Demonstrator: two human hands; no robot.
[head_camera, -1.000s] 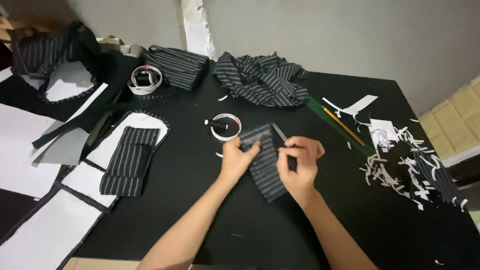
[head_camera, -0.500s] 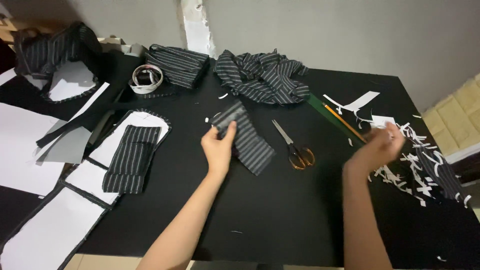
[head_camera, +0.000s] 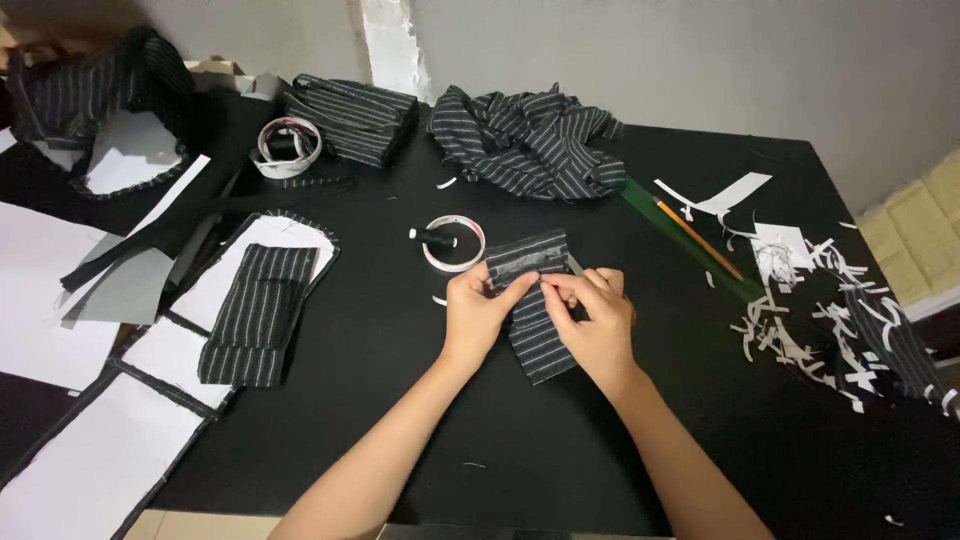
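Note:
A dark striped fabric piece lies on the black table in the middle. My left hand pinches its left edge with thumb and fingers. My right hand rests on the piece's right side, fingertips meeting the left hand's on the cloth. The scissors lie mostly hidden under my right hand; only a bit of blade shows. A roll of white tape with a black thread spool inside it sits just left of the fabric.
A crumpled striped cloth lies at the back. A pencil on a green ruler and several white paper scraps are at the right. White pattern pieces, another striped piece and a second tape roll are at the left.
My right hand came back from the scrap pile at the right onto the striped piece, covering the scissors. My left hand kept the piece and drew it nearer.

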